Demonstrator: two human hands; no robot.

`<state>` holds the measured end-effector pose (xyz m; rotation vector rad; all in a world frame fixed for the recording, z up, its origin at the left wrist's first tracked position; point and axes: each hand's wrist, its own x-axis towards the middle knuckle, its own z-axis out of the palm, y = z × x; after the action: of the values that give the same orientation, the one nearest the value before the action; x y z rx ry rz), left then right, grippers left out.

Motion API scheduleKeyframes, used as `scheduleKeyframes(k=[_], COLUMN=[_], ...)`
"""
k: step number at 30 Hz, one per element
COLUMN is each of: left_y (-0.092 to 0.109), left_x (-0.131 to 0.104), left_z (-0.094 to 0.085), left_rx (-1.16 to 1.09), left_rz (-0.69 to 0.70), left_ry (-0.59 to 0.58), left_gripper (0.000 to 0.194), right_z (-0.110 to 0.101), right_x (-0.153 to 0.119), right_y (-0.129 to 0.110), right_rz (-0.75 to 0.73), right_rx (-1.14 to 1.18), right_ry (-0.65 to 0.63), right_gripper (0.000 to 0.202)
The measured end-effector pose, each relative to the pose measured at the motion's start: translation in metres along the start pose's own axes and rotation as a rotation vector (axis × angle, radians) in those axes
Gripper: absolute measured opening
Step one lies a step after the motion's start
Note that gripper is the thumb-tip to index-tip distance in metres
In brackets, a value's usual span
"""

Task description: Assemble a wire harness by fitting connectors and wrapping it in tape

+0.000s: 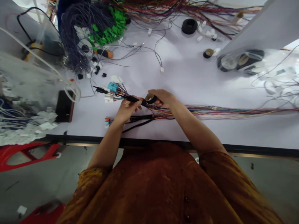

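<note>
My left hand (129,109) is closed around a wire harness, pinching its black-wrapped branch (132,98) between thumb and fingers. Past that hand, the branch fans out to the left into white connectors (109,98), a light-blue connector (113,87) and a black plug (100,90). A roll of black tape (151,99) is gripped in my right hand (164,99), close against the branch just right of my left thumb. Below lie other black-sleeved branches (140,118) of the harness. Its loose multicoloured wires (210,110) run off to the right under my right forearm.
A bundle of dark wires with green connectors (108,34) lies at the back left, beside an orange-handled tool (105,53). More tape rolls (189,26) sit at the back. A phone-like dark slab (63,105) and piled white connectors (42,123) are at left. The table's edge (149,143) is nearest my body.
</note>
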<state>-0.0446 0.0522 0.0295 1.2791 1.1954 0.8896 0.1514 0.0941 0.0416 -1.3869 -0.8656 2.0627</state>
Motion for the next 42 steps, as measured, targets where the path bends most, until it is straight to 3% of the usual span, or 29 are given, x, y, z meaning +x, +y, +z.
scheduleKeyframes(k=[3, 8, 12, 14, 19, 21, 24, 27, 30, 33, 37, 39, 42], left_y=[-0.001, 0.007, 0.020, 0.024, 0.019, 0.014, 0.009, 0.007, 0.010, 0.011, 0.008, 0.007, 0.007], left_x=[0.001, -0.003, -0.011, -0.015, -0.022, -0.023, -0.022, -0.021, -0.019, -0.018, -0.016, -0.015, -0.015], left_z=[0.003, 0.013, 0.017, 0.018, 0.027, 0.029, 0.030, 0.029, 0.030, 0.030, 0.029, 0.029, 0.030], left_rx=[0.010, 0.050, 0.129, 0.158, 0.192, 0.160, 0.084, 0.042, 0.048, 0.074, 0.065, 0.072, 0.084], left_rz=[0.007, 0.049, 0.081, 0.102, 0.184, 0.171, 0.091, 0.083, 0.117, 0.138, 0.134, 0.135, 0.155], left_ry=[0.030, 0.135, 0.152, 0.164, 0.171, 0.198, 0.195, 0.136, 0.128, 0.159, 0.209, 0.220, 0.206], left_gripper=[0.023, 0.021, 0.020, 0.020, 0.014, 0.015, 0.020, 0.021, 0.019, 0.015, 0.014, 0.014, 0.016], right_z=[0.011, 0.043, 0.051, 0.051, 0.050, 0.042, 0.023, 0.013, 0.011, 0.005, -0.003, -0.001, 0.009], right_x=[-0.016, -0.050, -0.061, -0.060, -0.045, -0.040, -0.034, -0.022, -0.005, -0.003, -0.033, -0.050, -0.063], right_y=[0.008, 0.056, 0.075, 0.071, 0.057, 0.052, 0.039, 0.023, 0.014, 0.015, 0.030, 0.037, 0.044], right_rz=[-0.091, -0.415, -0.746, -0.736, -0.455, -0.441, -0.367, -0.184, -0.082, -0.085, -0.175, -0.252, -0.364], right_rx=[-0.054, -0.155, -0.596, -0.816, -1.071, -1.014, -0.684, -0.287, -0.070, 0.032, 0.144, 0.137, 0.017], right_ry=[0.028, 0.205, 0.379, 0.438, 0.524, 0.489, 0.209, -0.012, 0.049, 0.173, 0.158, 0.137, 0.213], right_gripper=[0.028, 0.022, 0.020, 0.016, 0.013, 0.018, 0.025, 0.010, 0.015, 0.018, 0.007, 0.015, 0.029])
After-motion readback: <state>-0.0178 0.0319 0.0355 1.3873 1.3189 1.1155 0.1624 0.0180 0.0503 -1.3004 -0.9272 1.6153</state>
